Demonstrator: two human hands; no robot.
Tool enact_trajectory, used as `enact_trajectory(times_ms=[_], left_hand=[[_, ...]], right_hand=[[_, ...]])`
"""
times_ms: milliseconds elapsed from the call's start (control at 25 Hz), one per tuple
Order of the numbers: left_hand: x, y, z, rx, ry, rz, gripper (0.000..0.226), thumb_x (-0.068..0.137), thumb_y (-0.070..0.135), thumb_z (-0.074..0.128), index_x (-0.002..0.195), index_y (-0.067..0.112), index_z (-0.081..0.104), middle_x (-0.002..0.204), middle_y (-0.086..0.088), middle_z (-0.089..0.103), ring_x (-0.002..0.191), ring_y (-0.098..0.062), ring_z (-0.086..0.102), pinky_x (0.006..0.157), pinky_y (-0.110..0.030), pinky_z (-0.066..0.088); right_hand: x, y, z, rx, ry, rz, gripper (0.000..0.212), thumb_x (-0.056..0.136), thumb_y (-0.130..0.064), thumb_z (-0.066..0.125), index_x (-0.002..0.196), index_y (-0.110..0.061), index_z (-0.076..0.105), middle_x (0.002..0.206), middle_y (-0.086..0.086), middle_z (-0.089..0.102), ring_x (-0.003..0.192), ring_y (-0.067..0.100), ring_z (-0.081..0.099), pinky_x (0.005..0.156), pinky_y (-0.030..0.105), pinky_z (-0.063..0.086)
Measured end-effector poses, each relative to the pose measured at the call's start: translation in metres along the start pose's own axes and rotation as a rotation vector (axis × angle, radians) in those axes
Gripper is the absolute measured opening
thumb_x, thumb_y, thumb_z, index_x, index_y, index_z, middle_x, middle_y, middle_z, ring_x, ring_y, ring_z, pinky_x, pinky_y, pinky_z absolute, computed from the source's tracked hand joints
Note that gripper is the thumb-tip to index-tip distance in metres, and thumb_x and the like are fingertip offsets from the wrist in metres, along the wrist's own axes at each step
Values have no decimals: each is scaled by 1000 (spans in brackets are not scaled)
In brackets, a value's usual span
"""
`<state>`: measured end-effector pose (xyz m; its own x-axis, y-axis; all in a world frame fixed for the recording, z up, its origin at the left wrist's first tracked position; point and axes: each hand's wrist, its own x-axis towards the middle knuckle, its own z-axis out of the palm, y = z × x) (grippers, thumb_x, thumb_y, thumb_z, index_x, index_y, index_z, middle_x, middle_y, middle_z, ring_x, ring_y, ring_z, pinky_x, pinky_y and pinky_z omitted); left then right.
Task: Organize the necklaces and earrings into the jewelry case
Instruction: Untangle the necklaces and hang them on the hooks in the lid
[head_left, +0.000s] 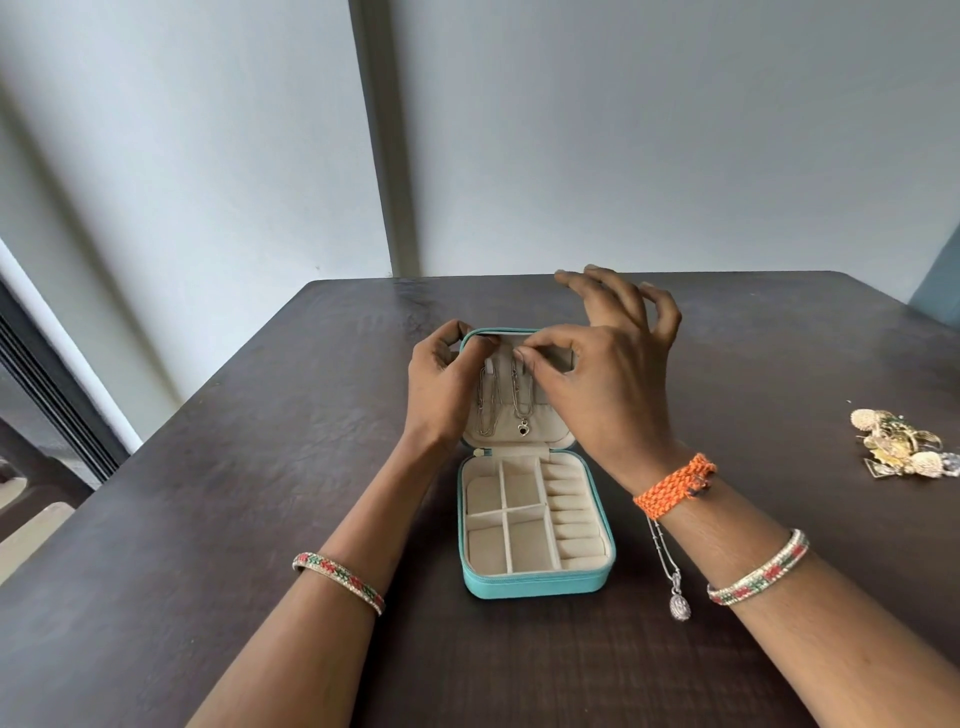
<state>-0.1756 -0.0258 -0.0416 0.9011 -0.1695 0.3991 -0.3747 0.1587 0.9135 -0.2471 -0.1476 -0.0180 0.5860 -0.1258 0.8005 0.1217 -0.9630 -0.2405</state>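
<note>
A teal jewelry case (535, 584) lies open on the dark table, its lid raised toward the wall. Two silver chains hang inside the lid: a plain one (487, 402) on the left and a heart-pendant necklace (522, 415) on the right. My left hand (441, 374) grips the lid's upper left edge. My right hand (602, 364) pinches the top of the heart-pendant necklace with thumb and forefinger, other fingers spread. Another silver necklace (675, 587) with an oval pendant lies on the table under my right wrist. A pile of gold earrings (904, 444) sits far right.
The case's cream-lined base has several divided compartments and ring rolls, all bare. The table's back edge meets a white wall. A dark window frame runs down the left side.
</note>
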Motion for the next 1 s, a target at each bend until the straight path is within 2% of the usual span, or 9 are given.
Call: enact_trajectory(times_ms=[200,400,520,640,800,920,1000], left_hand=[[0,-1,-1,14,4,10,29,77,22,55,77,-6,60,66,-5,52,63,-11,45,55,-18,38],[0,0,0,32,2,14,24,78,24,55,73,1,59,64,-2,51,59,-7,43,53,-15,37],[0,0,0,35,7,8,18,78,22,55,70,6,58,61,3,51,56,-3,42,52,-14,37],[1,-2,-1,40,31,2,23,76,21,56,74,-2,60,63,-1,52,58,-6,43,52,-17,37],[3,-5,0,49,50,-7,25,75,20,56,76,-5,61,67,-6,54,63,-13,46,57,-25,39],[4,-7,-1,65,91,-13,26,75,22,58,75,-4,58,65,-7,51,62,-15,43,59,-29,37],[6,-8,-4,72,134,-14,21,74,23,58,72,2,58,63,-3,51,61,-13,42,59,-29,36]], right_hand=[[1,0,-4,13,23,76,25,67,-42,79,75,-27,62,112,-4,59,114,17,48,98,39,21],[0,1,-2,76,2,120,23,66,-35,81,76,-26,62,109,-5,55,111,17,47,94,33,18],[1,2,-2,101,-44,102,19,68,-26,81,78,-27,65,115,-5,55,116,17,44,95,35,17],[1,3,-2,101,-114,26,16,73,-16,77,79,-29,71,125,-2,55,124,18,38,97,36,17],[1,2,1,43,-166,-26,33,71,2,62,84,-26,74,132,3,54,129,24,38,97,38,16],[2,0,-3,37,-190,-14,38,65,3,52,77,-25,73,136,5,52,131,27,37,98,39,14],[2,0,-4,23,-268,-23,40,63,6,54,71,-28,73,143,3,48,137,26,29,103,43,13]])
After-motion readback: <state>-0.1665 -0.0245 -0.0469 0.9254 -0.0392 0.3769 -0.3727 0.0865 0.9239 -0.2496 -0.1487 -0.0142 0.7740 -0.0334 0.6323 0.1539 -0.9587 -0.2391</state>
